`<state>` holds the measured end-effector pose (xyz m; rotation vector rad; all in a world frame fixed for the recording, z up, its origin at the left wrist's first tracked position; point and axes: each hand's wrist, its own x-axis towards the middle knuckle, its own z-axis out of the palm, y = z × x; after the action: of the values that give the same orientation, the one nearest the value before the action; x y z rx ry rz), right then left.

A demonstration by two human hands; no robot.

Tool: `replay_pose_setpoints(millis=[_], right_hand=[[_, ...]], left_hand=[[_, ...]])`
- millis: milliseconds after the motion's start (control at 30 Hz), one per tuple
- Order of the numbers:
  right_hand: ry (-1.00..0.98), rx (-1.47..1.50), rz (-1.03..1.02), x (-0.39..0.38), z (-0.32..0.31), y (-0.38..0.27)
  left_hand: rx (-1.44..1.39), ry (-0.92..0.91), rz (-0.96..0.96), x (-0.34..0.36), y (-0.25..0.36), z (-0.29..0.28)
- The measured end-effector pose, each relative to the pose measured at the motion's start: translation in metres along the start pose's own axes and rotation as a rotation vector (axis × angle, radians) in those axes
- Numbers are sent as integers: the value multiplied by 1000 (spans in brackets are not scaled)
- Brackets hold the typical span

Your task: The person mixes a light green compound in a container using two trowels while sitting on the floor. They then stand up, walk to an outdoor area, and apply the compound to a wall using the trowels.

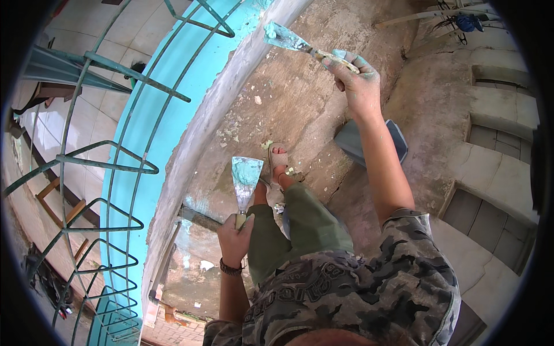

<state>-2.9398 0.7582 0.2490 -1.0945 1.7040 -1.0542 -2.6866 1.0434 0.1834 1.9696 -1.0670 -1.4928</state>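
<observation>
My left hand (234, 239) is closed on the handle of a wide putty knife (246, 179), held blade up at the lower middle, with pale turquoise paste spread on the blade. My right hand (355, 86), its fingers smeared with turquoise, grips a second putty knife (285, 39) raised at the top, blade pointing left. That blade carries a lump of the same paste and is close to the edge of a turquoise painted strip (141, 161) with a rough whitish border (190, 138).
Rusty green metal bars (135, 168) run over the turquoise strip on the left. Below me are a stained, cracked concrete floor (242, 109), my sandalled feet, and a grey plastic container (355, 147) under my right arm. Pale slabs with recessed openings (479, 213) line the right side.
</observation>
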Motion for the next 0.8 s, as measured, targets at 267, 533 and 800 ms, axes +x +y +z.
replay_pose_setpoints(millis=[267,533,800], right_hand=[[121,225,-2,-29,47,12],[182,41,-172,-55,71,-41],[247,-290,-474,-75,125,-65]], left_hand=[[-10,-30,-153,-13,-9,-10],[-2,-51,-85,-17,-13,-2],[-1,-51,-102,-29,-1,-16]])
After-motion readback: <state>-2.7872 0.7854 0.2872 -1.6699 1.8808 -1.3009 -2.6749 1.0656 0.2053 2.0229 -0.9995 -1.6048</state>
